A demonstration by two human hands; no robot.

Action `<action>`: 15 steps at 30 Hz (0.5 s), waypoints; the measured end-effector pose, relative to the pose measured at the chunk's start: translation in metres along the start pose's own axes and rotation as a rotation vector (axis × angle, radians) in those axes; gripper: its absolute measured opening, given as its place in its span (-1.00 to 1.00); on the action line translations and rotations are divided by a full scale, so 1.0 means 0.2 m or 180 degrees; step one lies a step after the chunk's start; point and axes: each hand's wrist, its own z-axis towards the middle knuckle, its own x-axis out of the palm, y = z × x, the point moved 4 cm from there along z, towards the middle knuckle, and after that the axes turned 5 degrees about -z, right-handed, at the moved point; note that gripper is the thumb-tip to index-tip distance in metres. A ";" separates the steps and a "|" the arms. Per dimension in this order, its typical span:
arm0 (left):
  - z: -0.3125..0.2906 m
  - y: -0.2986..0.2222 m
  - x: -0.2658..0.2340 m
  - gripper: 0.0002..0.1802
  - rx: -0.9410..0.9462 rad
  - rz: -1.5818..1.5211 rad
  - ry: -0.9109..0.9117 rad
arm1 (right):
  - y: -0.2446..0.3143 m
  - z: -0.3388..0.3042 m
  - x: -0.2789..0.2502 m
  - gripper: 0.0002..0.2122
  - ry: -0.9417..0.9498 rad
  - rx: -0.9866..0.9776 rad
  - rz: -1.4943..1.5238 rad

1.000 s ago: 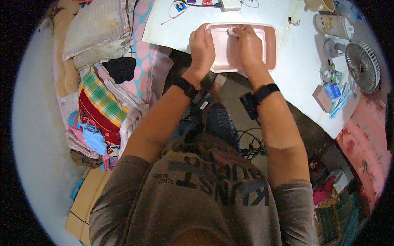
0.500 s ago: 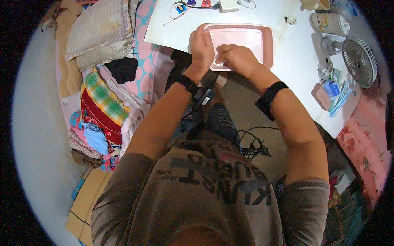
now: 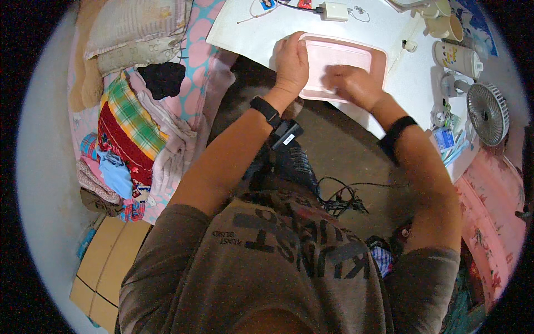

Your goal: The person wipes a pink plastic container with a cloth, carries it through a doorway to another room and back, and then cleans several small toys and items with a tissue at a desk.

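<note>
A shallow pink rectangular plastic tray [image 3: 380, 62] rests at the near edge of the white table. My left hand [image 3: 293, 64] grips its left side, the thumb up along the rim and the other fingers out of sight behind the wall. Inside the tray, over the right half of its floor, is my right hand [image 3: 356, 84], slightly blurred. Its fingers are curled in, and whatever lies in them is hidden now.
A small round fan [image 3: 487, 114], a white lidded tumbler [image 3: 456, 58] and cream mugs [image 3: 445, 26] stand along the table's right side. A white adapter [image 3: 335, 11] lies beyond the tray. Folded clothes [image 3: 130, 125] lie on the bed at left. Black cables [image 3: 342, 197] coil on the floor.
My right hand has slid rightward inside the tray, away from its near left corner. A bit of white showed at its fingertips earlier. My left hand keeps its grip; the whole view has shifted.
</note>
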 end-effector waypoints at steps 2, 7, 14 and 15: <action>0.01 0.00 0.00 -0.73 -0.0208 -0.0008 0.0040 | 0.12 0.17 0.06 -0.83 0.0084 0.0179 0.0228; 0.00 0.03 -0.01 -0.69 -0.0206 0.0055 0.0195 | 0.12 0.12 0.05 -0.82 0.0088 0.0100 0.0175; 0.00 0.02 -0.02 -0.69 -0.0099 -0.0072 0.0193 | -0.05 -0.07 -0.04 -0.87 0.0251 0.0014 0.0076; 0.01 0.02 -0.01 -0.70 -0.0060 -0.0096 0.0159 | -0.06 -0.06 -0.01 -0.87 0.0186 0.0031 0.0121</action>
